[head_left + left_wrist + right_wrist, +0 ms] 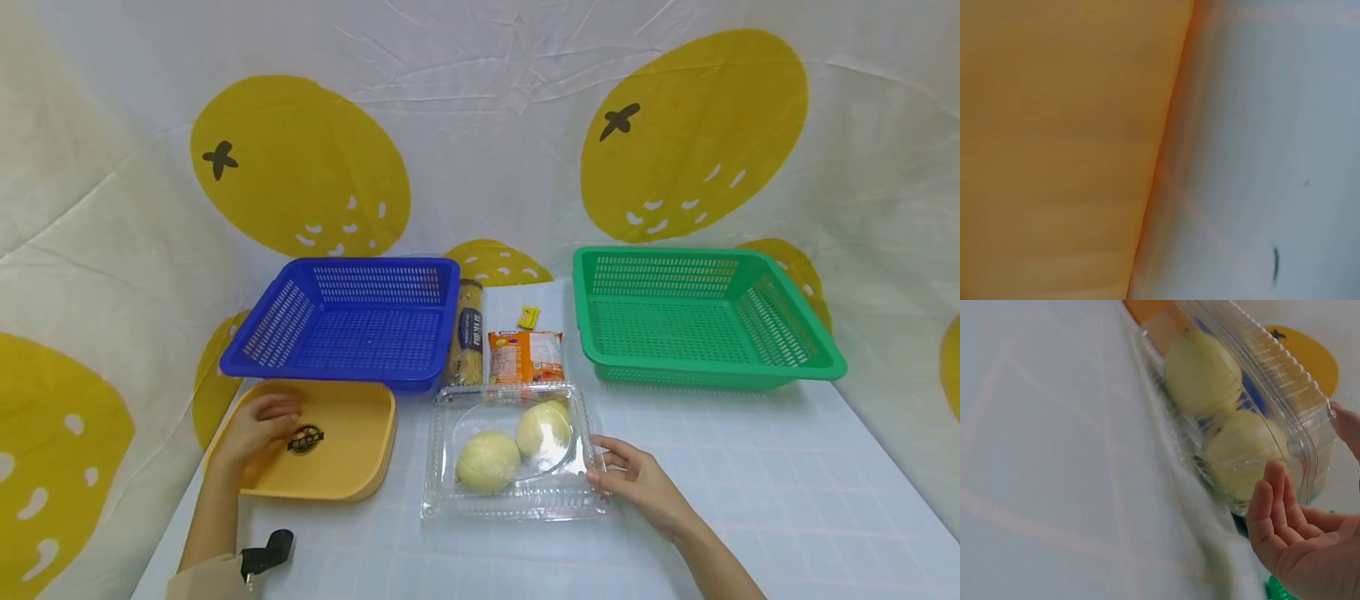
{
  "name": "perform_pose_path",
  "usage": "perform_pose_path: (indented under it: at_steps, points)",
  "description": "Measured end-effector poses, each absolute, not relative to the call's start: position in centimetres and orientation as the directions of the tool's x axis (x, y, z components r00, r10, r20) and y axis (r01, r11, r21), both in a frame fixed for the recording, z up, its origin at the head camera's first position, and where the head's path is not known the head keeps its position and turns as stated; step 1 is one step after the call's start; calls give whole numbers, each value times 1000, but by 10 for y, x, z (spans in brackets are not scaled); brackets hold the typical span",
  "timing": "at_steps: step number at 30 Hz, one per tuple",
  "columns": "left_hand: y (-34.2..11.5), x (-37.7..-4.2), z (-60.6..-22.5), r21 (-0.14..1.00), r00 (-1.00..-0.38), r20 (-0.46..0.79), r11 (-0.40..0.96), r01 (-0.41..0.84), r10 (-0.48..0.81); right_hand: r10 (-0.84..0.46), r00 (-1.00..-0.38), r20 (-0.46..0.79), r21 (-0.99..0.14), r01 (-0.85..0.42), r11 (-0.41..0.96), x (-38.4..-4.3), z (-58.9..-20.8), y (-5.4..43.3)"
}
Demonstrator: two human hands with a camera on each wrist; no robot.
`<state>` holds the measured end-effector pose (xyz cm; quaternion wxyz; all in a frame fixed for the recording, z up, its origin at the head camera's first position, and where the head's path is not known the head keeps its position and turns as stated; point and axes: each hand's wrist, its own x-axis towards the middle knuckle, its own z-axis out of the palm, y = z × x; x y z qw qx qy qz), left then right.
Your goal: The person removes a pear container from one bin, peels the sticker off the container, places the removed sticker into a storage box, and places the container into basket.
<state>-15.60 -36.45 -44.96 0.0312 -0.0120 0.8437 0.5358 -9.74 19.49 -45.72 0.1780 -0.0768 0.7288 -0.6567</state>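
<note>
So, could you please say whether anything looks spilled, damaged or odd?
Nothing stands out: the pale fruits sit inside the clear container, the blue basket and green basket stand upright, and no spill or damage shows.

The left wrist view's edges cut off the blurred yellow tray (1060,150).

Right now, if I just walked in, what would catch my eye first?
Probably the clear plastic box near the centre, with pale round fruits inside and the right hand at its right edge. Beyond it, a blue basket stands left and a green basket right. Big yellow shapes are printed on the backdrop.
</note>
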Motion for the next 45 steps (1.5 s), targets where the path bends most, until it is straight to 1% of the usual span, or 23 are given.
perform_pose_path:
  at_steps: [3,5,9,13,17,19,22,31,36,41,45]
  points:
    - [-364,-156,-449,915,-1000,-20,401,-28,-23,-344,-925,-160,-984,123,128,-97,-457,195]
    - [-364,-156,-449,920,-1000,-12,392,-22,-26,-343,-925,-163,-984,125,129,-97,-456,195]
    - [-365,-156,-448,914,-1000,-19,406,-12,14,-340,-925,-171,-982,132,136,-96,-456,194]
    - [-366,-157,-450,915,-989,-94,402,-42,110,-339,-926,-169,-982,128,141,-97,-456,195]
    - [-367,-159,-453,929,-940,-212,353,-109,269,-343,-926,-158,-984,117,137,-98,-456,195]
    - [-369,-159,-455,942,-914,-232,310,-126,334,-344,-926,-154,-984,113,136,-98,-456,195]
    - [-371,-159,-457,955,-901,-223,271,-125,372,-343,-927,-154,-984,113,136,-98,-456,195]
    - [-371,-160,-455,960,-895,-156,278,-38,418,-343,-926,-158,-984,119,132,-96,-457,195]
    - [-370,-159,-456,963,-905,-151,267,-43,398,-340,-927,-156,-984,117,132,-96,-457,195]
    - [-371,-157,-455,963,-916,-169,257,-75,365,-340,-926,-162,-984,124,131,-97,-457,195]
    - [-371,-156,-454,952,-911,-198,291,-92,361,-337,-927,-166,-983,128,133,-96,-457,195]
